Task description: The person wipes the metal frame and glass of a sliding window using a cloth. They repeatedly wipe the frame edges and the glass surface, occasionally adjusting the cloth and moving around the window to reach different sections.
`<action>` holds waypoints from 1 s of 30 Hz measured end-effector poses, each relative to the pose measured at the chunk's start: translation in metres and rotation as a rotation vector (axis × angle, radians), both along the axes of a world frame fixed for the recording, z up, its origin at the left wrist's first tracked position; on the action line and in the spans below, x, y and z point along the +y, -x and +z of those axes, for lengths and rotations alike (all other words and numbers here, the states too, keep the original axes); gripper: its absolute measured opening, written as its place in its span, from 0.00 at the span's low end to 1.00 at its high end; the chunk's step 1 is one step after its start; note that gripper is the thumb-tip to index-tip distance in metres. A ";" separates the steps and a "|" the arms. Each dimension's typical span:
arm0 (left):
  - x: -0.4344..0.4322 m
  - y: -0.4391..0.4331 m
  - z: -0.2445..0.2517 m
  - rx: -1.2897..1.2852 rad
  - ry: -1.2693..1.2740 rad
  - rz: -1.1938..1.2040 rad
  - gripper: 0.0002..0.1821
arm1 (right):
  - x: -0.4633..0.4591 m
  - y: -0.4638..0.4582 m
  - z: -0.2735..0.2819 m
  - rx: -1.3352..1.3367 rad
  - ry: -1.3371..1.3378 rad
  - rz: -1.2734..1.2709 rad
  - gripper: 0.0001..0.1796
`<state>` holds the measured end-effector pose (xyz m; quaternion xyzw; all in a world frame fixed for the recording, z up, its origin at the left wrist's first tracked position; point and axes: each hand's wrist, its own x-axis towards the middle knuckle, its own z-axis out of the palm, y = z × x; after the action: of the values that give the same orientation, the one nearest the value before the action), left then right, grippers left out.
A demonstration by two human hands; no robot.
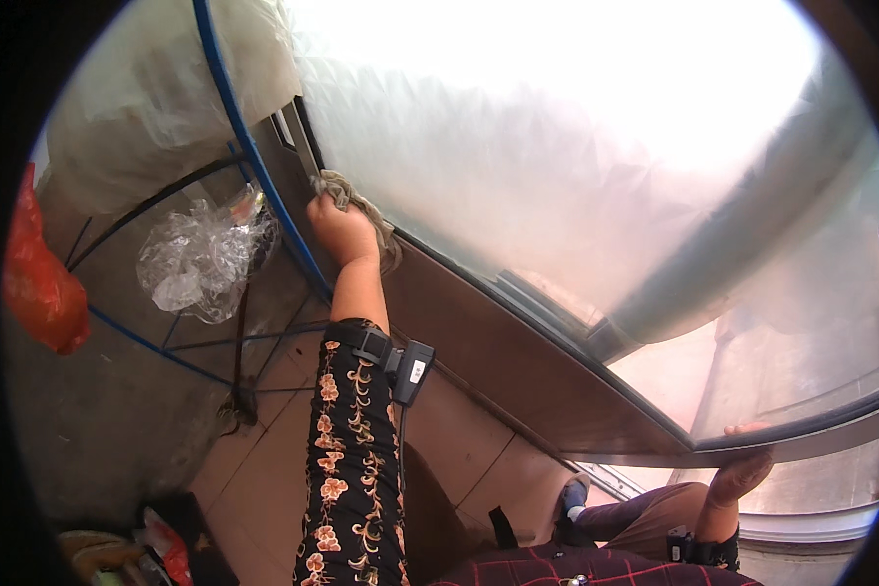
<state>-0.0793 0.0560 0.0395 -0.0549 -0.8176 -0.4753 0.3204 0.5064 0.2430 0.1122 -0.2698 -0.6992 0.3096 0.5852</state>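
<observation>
My left hand (346, 233) is closed around a crumpled grey-green cloth (344, 187). It presses the cloth to the brown lower corner of a glass door's frame (476, 329), beside the dark seal. Behind the cloth, the frame's far upright stile carries a silvery metal strip. My right hand (740, 476) grips the door's near edge, with its fingertips showing past the frame at the glass. The patterned glass pane (483, 161) is large and translucent, with strong light coming through it.
Left of the door stands a blue metal rack (227, 88), with a clear plastic bag (198, 256) in it. A red plastic bag (40, 286) hangs at far left. Various items (117, 553) lie at lower left on the tiled floor (264, 469). My foot (573, 498) is near the doorway's metal track (615, 480).
</observation>
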 end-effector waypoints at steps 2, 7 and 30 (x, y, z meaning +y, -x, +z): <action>-0.001 -0.004 0.000 0.065 0.024 -0.018 0.12 | 0.005 0.005 0.000 0.029 0.039 0.003 0.38; -0.002 -0.038 0.006 0.040 0.120 -0.143 0.15 | 0.008 0.001 0.000 0.080 0.066 0.016 0.35; 0.011 -0.195 0.010 0.178 0.309 -0.566 0.12 | 0.016 0.052 -0.001 0.067 0.085 0.142 0.30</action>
<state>0.1159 0.0668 0.0493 -0.3690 -0.8012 -0.4091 0.2336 0.4548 0.2591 0.1109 -0.2335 -0.6827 0.3886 0.5730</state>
